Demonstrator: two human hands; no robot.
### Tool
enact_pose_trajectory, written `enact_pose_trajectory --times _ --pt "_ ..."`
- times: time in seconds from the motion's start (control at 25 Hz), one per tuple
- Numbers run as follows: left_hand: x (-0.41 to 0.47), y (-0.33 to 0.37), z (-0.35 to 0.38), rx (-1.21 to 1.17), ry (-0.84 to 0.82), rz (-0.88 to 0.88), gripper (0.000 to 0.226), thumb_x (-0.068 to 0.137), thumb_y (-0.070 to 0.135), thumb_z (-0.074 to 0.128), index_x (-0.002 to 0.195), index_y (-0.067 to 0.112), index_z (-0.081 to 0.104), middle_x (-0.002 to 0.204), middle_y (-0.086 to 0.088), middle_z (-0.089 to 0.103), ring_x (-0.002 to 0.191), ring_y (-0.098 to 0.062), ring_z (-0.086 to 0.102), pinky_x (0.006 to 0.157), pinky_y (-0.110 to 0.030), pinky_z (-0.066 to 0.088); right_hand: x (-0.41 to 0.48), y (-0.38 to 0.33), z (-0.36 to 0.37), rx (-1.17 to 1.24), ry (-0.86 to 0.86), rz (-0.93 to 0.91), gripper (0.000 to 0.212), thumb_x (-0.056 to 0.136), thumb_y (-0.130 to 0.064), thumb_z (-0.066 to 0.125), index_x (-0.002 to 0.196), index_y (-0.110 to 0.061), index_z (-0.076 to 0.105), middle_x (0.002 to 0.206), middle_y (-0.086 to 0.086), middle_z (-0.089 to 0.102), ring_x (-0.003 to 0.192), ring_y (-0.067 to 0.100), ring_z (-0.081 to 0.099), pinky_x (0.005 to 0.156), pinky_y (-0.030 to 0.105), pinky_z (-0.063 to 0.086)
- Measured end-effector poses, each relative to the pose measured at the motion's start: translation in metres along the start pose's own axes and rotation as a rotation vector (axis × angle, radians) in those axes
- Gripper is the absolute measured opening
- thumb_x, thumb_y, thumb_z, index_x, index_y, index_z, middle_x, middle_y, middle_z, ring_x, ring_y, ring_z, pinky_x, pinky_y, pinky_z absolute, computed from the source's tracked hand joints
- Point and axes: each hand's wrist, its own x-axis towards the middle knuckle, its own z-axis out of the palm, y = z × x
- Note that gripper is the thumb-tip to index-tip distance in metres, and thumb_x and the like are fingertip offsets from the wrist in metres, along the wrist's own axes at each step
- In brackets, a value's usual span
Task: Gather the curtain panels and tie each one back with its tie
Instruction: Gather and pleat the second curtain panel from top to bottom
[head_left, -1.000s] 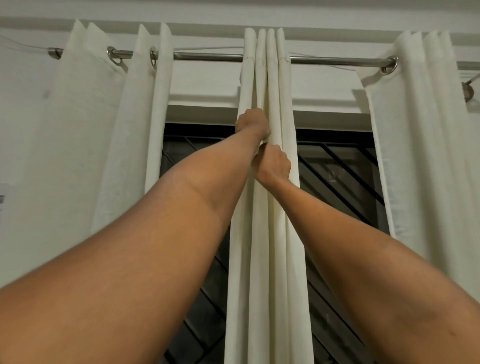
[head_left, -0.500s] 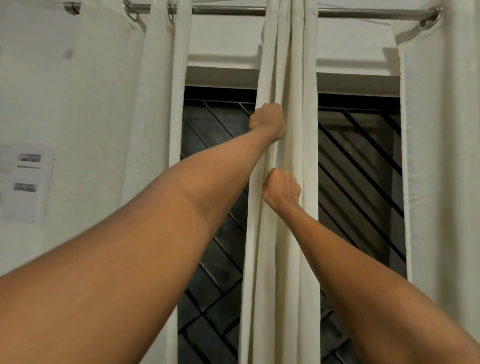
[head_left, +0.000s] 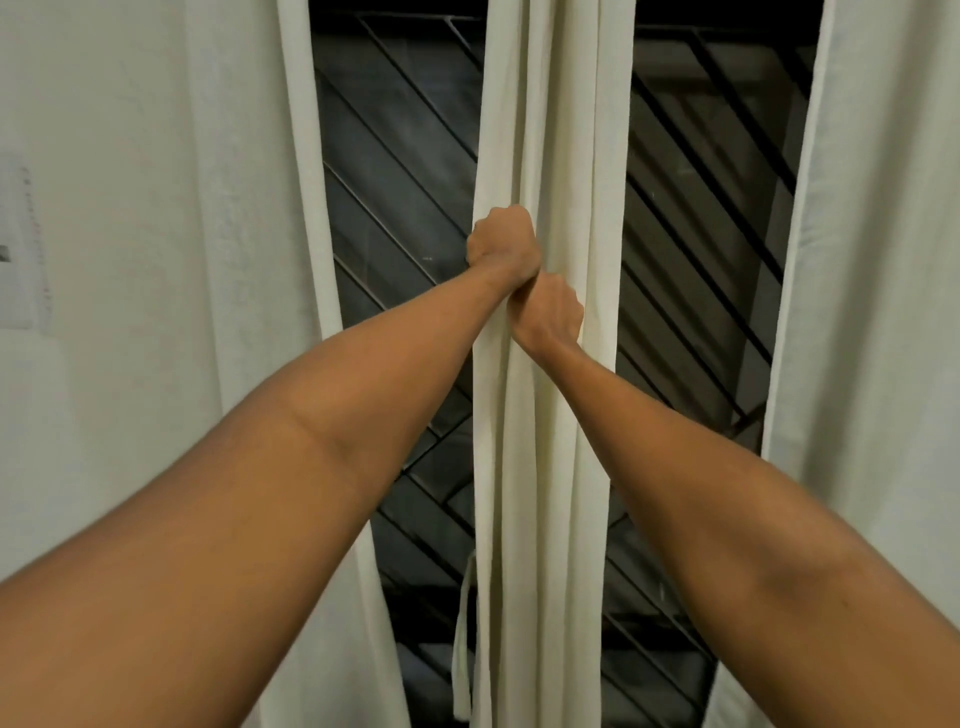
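Middle curtain panel (head_left: 550, 130): gathered, not yet tied.
We hold its bunched folds with left hand (head_left: 501, 244) and right hand (head_left: 545, 314), each grip closed round cloth (tie (head_left: 462, 649) hangs loose).

Single head-worn view, straight ahead, near the middle curtain panel (head_left: 550, 130)

open gaps beside middle panel (head_left: 550, 130), grille (head_left: 395, 171) behind
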Motion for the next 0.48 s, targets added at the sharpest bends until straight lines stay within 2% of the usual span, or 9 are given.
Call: enact_pose_trajectory --times 0.08,0.24,0.36,0.48 --pt "-0.019 -0.009 0.014 0.008 -0.025 -0.007 0.027 0.093 0.003 0.054 0.07 0.015 0.048 0.078 -0.003 0.058 0.08 -0.027 0.067 0.064 -0.035 0.056 -0.018 0.013 0.015 -0.041 -0.047 0.028 0.024 0.1 -0.014 0.047 0.078 -0.018 0.055 0.072 0.0 0.061 0.062 0.016 0.058 0.051 0.028 0.038" --pt "-0.054 -0.022 0.044 0.029 -0.049 0.015 0.033 0.092 0.002 0.053 0.063 0.016 0.042 0.065 0.001 0.048 0.076 -0.027 0.068 0.057 -0.033 0.046 -0.052 0.037 0.039 0.016 -0.109 0.076 0.019 0.098 -0.017 0.054 0.08 -0.016 0.059 0.075 0.001 0.063 0.068 0.019 0.062 0.058 0.033 0.05" --pt "-0.076 -0.029 0.06 0.052 -0.078 0.042 0.026 0.096 0.006 0.051 0.07 0.013 0.05 0.074 -0.004 0.061 0.077 -0.027 0.069 0.061 -0.034 0.054 -0.08 0.056 0.054 -0.038 -0.122 0.102 0.017 0.099 -0.016 0.052 0.087 -0.013 0.064 0.078 0.001 0.062 0.071 0.02 0.063 0.059 0.034 0.048" --pt "-0.084 -0.03 0.055 0.061 -0.089 0.08 0.02 0.099 0.008 0.045 0.082 0.012 0.054 0.082 -0.005 0.06 0.075 -0.023 0.062 0.061 -0.032 0.049 -0.121 0.081 0.077 -0.181 -0.184 0.16 0.018 0.099 -0.01 0.049 0.096 -0.007 0.067 0.083 0.005 0.063 0.076 0.023 0.062 0.061 0.034 0.047"
